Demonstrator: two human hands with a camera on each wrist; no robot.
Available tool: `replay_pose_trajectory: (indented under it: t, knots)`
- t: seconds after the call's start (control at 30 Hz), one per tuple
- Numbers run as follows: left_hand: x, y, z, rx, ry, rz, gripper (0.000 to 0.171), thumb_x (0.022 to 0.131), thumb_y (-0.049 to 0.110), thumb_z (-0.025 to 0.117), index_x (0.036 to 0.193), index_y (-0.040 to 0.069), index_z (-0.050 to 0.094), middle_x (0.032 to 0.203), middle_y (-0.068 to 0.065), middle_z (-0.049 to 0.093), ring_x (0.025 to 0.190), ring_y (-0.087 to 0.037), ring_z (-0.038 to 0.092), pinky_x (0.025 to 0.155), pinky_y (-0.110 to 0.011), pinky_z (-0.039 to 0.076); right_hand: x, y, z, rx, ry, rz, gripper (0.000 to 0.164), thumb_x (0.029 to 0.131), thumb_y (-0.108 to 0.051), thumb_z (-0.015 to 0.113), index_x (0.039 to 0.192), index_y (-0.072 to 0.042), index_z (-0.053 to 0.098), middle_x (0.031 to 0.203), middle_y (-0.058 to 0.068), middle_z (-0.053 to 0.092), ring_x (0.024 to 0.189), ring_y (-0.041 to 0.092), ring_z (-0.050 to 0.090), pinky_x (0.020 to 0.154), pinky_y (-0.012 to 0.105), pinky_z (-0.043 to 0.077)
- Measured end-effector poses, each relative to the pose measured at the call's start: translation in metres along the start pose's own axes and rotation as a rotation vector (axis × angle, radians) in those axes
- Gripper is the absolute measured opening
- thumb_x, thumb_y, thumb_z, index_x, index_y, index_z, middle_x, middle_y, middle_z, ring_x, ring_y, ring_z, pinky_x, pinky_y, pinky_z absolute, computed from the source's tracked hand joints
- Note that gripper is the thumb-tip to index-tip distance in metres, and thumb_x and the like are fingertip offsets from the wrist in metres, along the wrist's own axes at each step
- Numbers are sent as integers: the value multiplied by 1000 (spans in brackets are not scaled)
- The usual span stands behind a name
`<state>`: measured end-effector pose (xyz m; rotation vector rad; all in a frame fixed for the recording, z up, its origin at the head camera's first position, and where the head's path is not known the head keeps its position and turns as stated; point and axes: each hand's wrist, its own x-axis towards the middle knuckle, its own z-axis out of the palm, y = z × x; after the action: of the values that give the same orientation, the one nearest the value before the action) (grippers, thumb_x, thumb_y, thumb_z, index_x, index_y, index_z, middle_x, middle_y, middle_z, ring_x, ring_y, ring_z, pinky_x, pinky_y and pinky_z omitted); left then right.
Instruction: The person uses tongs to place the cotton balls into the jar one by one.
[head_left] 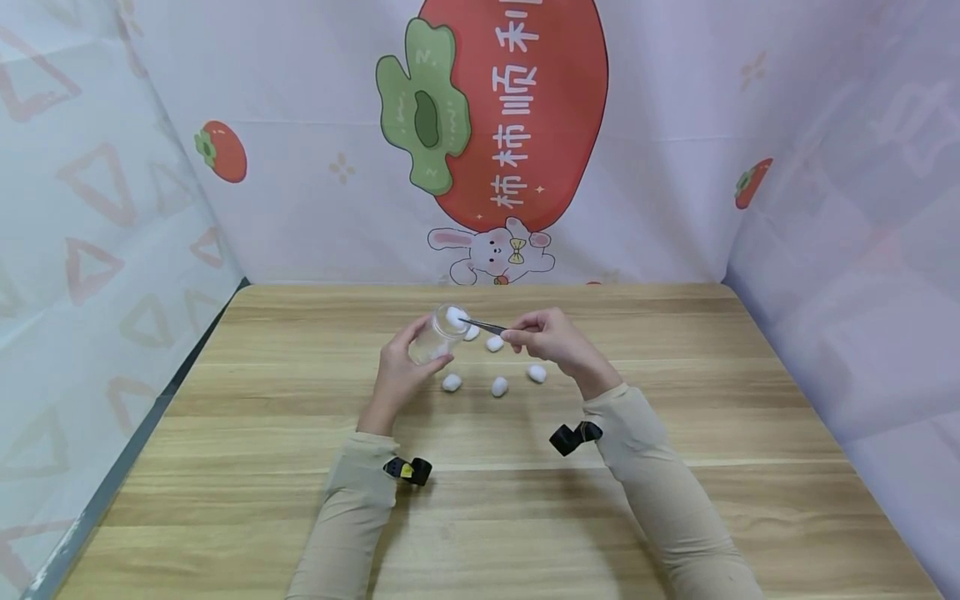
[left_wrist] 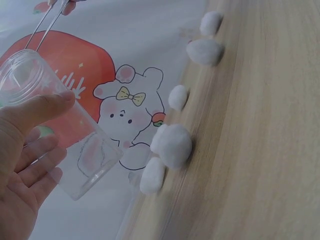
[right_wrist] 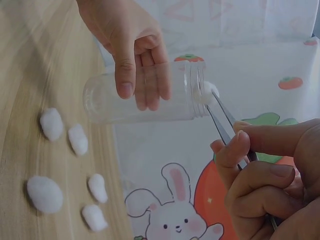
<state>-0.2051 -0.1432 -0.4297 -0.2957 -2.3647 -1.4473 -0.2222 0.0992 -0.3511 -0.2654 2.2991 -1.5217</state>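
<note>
My left hand [head_left: 402, 367] grips a clear, lidless plastic jar [right_wrist: 145, 95], thumb on one side and fingers on the other. In the head view the jar leans with its mouth toward the upper right. My right hand [head_left: 551, 337] pinches metal tweezers [right_wrist: 222, 122] between thumb and fingers. At their tips a white cotton ball [head_left: 455, 317] sits right at the mouth of the jar. Several more cotton balls [right_wrist: 45, 194] lie on the table below the hands.
The wood-grain table [head_left: 480, 517] is bordered by a printed backdrop [head_left: 300, 208] at the back and by sheets at both sides. A black wrist camera [head_left: 408, 471] is strapped to the left sleeve, another camera [head_left: 575, 437] to the right one.
</note>
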Motion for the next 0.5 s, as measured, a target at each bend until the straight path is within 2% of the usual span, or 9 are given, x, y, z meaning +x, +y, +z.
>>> replay_pose_trajectory:
  t: [0.3, 0.5]
  knots:
    - [1, -2, 0, -9, -7, 1, 66, 70, 9, 84, 130, 2, 57, 129, -22, 63, 119, -40, 59, 104, -54, 47, -1, -2, 1, -34, -4, -8, 23, 92, -15, 64, 102, 5, 67, 62, -9, 58, 61, 7, 46, 54, 17, 35]
    - [1, -3, 0, -13, -4, 7, 67, 70, 8, 84, 130, 1, 56, 129, -22, 63, 118, -40, 59, 104, -55, 47, -3, -3, 1, -33, -15, -20, 21, 91, -14, 64, 101, 4, 66, 63, -9, 60, 60, 7, 46, 52, 17, 35]
